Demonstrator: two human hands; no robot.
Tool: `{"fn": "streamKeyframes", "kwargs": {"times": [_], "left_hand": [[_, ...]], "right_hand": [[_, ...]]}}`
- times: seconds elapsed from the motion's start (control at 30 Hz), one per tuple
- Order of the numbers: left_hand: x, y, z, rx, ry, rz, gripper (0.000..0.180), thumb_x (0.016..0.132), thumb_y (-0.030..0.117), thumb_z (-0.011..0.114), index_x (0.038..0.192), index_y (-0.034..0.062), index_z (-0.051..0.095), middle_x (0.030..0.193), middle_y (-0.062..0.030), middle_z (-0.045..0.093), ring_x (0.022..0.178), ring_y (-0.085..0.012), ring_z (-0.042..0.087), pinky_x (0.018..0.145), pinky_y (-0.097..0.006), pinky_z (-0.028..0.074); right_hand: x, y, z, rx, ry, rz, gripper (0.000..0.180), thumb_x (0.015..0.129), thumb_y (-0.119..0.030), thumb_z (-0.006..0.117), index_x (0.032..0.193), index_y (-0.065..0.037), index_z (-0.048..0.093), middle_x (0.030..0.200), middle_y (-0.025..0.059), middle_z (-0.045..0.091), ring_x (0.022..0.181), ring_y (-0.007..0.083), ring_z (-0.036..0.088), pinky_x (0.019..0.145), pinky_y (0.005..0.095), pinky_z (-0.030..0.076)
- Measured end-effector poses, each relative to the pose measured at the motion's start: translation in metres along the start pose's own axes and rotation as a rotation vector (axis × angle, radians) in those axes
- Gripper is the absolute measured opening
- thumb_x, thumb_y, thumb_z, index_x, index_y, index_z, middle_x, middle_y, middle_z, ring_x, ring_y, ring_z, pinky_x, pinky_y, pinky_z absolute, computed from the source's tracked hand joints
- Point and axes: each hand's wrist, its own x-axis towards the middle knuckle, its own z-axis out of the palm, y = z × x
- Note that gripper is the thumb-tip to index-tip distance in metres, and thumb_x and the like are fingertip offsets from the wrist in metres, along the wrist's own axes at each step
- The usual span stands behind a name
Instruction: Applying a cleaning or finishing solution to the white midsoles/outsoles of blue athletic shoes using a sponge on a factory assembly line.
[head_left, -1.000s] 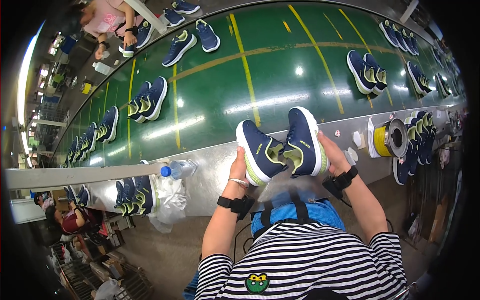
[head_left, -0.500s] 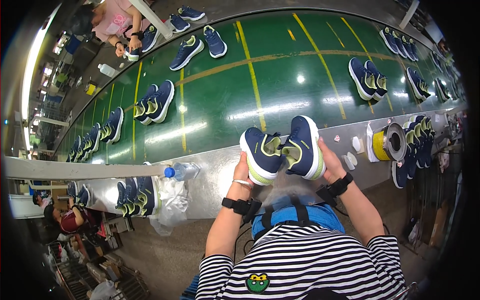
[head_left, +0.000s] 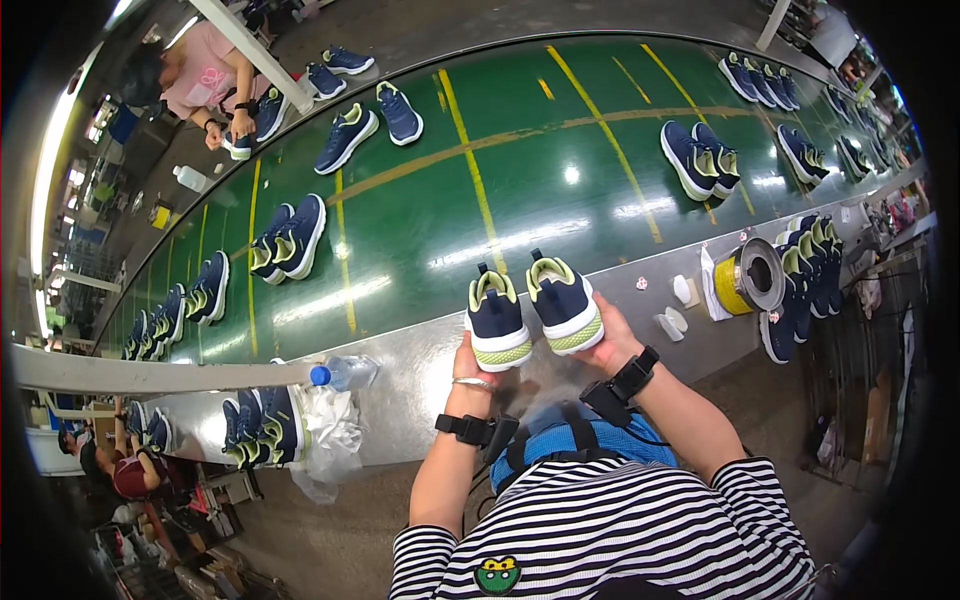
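My left hand (head_left: 469, 364) is closed round a navy sneaker (head_left: 496, 320) with a white sole and a lime-green patterned heel. A matching sneaker (head_left: 562, 303) sits in my right hand (head_left: 614, 342), gripped along its outer side. Both shoes are held side by side above the metal ledge, close to the belt edge, with their heels toward me and their toes pointing away. The pale green linings show at the openings. My fingers under the soles are mostly hidden.
A green conveyor belt (head_left: 400, 230) carries several pairs of navy sneakers. On the metal ledge (head_left: 420, 385) are a water bottle (head_left: 345, 373), crumpled white paper (head_left: 335, 425), a yellow-banded tape roll (head_left: 750, 277) and more sneakers at both ends. Across the belt, a person in pink (head_left: 207, 78) handles a shoe.
Both sneakers have turned in my hands, from inclined toward each other with outer sides showing to nearly parallel with heels facing me. The whole view has shifted slightly.
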Motion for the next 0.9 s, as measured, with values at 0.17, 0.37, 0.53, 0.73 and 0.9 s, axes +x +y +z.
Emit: {"fn": "streamKeyframes", "kwargs": {"times": [0.17, 0.37, 0.53, 0.73, 0.9], "left_hand": [[0.005, -0.002, 0.003, -0.066, 0.014, -0.022, 0.041, 0.093, 0.031, 0.027, 0.118, 0.0053, 0.046, 0.115, -0.0168, 0.054, 0.102, -0.0376, 0.053, 0.087, -0.056, 0.042], [0.0, -0.012, 0.009, 0.036, -0.172, 0.04, 0.038, 0.094, 0.033, 0.032, 0.115, 0.0076, 0.05, 0.111, -0.0081, 0.058, 0.101, -0.0255, 0.056, 0.088, -0.043, 0.045], [-0.018, -0.006, -0.028, 0.14, -0.435, 0.1, 0.046, 0.093, 0.034, 0.038, 0.126, 0.0033, 0.039, 0.124, -0.0122, 0.047, 0.112, -0.0249, 0.047, 0.095, -0.038, 0.039], [-0.027, 0.005, -0.047, 0.442, -0.594, 0.07, 0.045, 0.089, 0.026, 0.05, 0.126, 0.0022, 0.039, 0.123, -0.0108, 0.049, 0.114, -0.0204, 0.046, 0.096, -0.036, 0.036], [-0.015, 0.014, -0.059, 0.552, -0.673, 0.054, 0.041, 0.089, 0.018, 0.05, 0.124, -0.0003, 0.042, 0.117, -0.0071, 0.054, 0.105, -0.0153, 0.051, 0.092, -0.028, 0.037]], "right_hand": [[-0.004, 0.0, 0.01, 0.025, -0.001, 0.022, 0.047, 0.093, -0.044, 0.021, 0.124, -0.016, 0.044, 0.122, 0.0076, 0.05, 0.109, 0.0282, 0.05, 0.09, 0.0529, 0.039], [0.012, -0.001, -0.012, -0.06, -0.194, -0.063, 0.04, 0.093, -0.031, 0.028, 0.119, -0.006, 0.047, 0.119, 0.0092, 0.052, 0.11, 0.0239, 0.05, 0.094, 0.0399, 0.039], [-0.004, -0.005, -0.045, -0.416, -0.328, -0.071, 0.036, 0.089, -0.018, 0.04, 0.123, -0.004, 0.041, 0.11, 0.0054, 0.055, 0.097, 0.0147, 0.053, 0.092, 0.0323, 0.038], [-0.01, -0.005, -0.067, -0.525, -0.323, -0.151, 0.053, 0.069, 0.002, 0.043, 0.122, -0.008, 0.042, 0.104, 0.0, 0.055, 0.091, 0.0114, 0.052, 0.084, 0.0264, 0.038], [-0.001, -0.001, -0.085, -0.489, -0.257, -0.2, 0.045, 0.072, 0.005, 0.042, 0.114, -0.007, 0.05, 0.105, 0.002, 0.056, 0.096, 0.0126, 0.052, 0.087, 0.0266, 0.038]]}}
